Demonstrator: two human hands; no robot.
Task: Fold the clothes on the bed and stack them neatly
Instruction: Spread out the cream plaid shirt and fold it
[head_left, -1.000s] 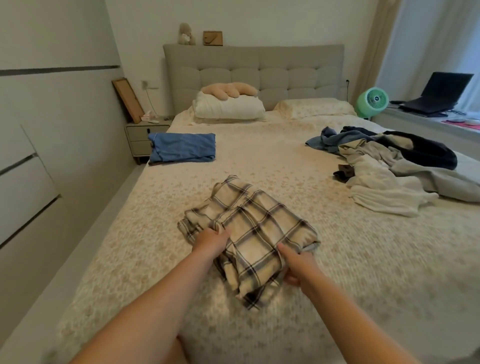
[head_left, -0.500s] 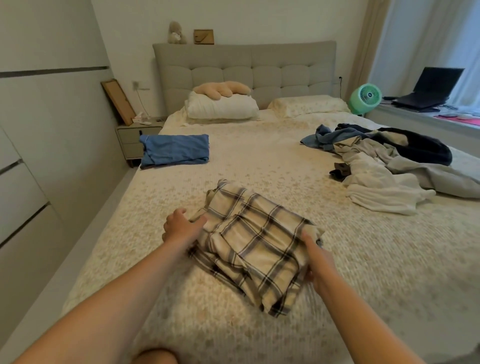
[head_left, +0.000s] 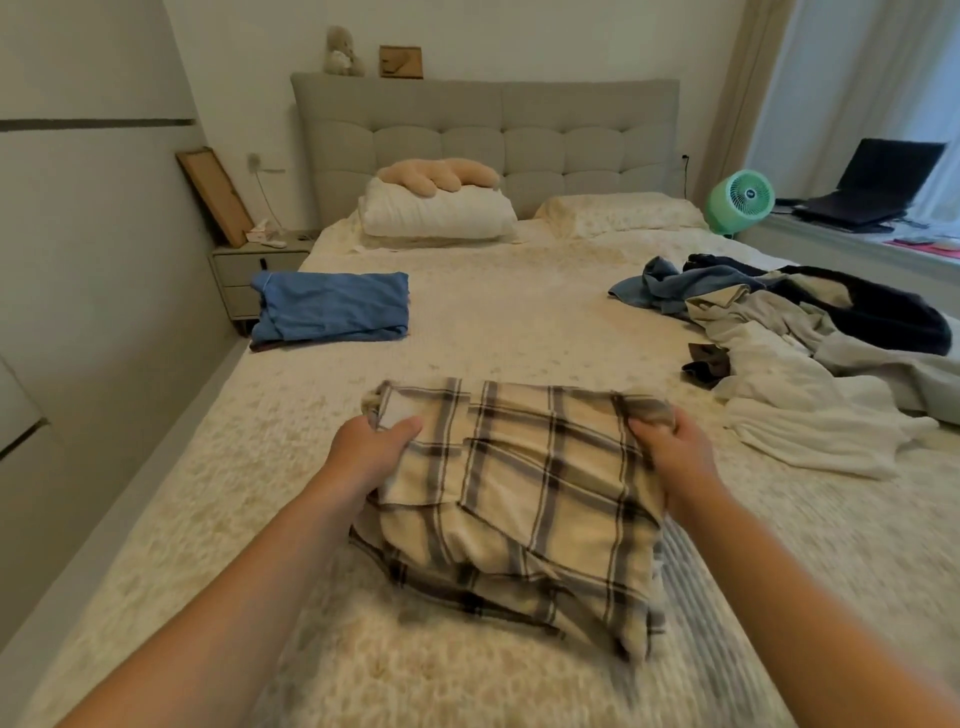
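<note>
A cream plaid garment (head_left: 524, 499), folded into a thick bundle, is lifted off the bed (head_left: 519, 322) in front of me. My left hand (head_left: 371, 452) grips its left far corner, thumb on top. My right hand (head_left: 675, 452) grips its right far corner. The near layers hang loose and uneven. A folded blue garment (head_left: 332, 306) lies flat at the bed's left edge. A heap of unfolded clothes (head_left: 810, 353), white, grey, blue and dark, lies on the right side of the bed.
Two pillows (head_left: 436, 215) and a plush toy lie against the grey headboard. A nightstand (head_left: 249, 275) stands left of the bed beside the wall. A green fan (head_left: 740, 200) and a laptop (head_left: 878, 182) sit on the window ledge at the right.
Both hands have shifted to the far corners of the plaid garment and turned it square to me, lifting it. My view has swung slightly to the left.
</note>
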